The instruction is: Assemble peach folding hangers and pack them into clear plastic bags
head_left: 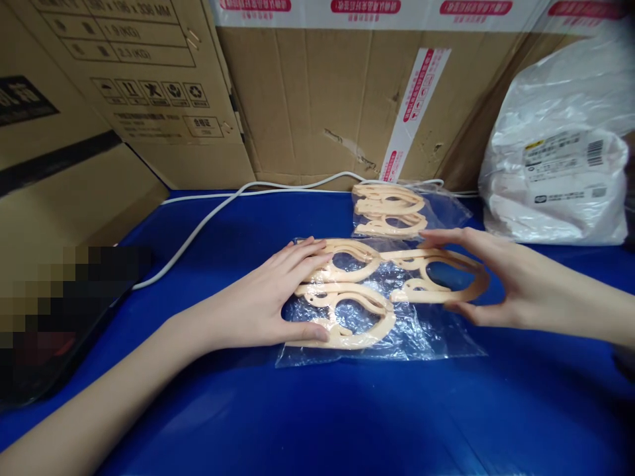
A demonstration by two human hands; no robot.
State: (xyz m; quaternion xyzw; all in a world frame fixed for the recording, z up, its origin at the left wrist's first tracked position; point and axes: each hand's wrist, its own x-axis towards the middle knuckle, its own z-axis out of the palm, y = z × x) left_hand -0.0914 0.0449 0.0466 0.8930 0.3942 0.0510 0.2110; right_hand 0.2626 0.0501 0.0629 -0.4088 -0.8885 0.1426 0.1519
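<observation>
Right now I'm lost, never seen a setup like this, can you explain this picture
There's no machine here, just a person working bare-handed, seen by a camera worn on their head, looking forward and down. On the blue surface lies a clear bag with what look like cream folding hangers. The left hand rests on them; the right hand curves around another hanger, though how firmly it's held is unclear. Behind are a second bag of hangers and a white cable.
</observation>
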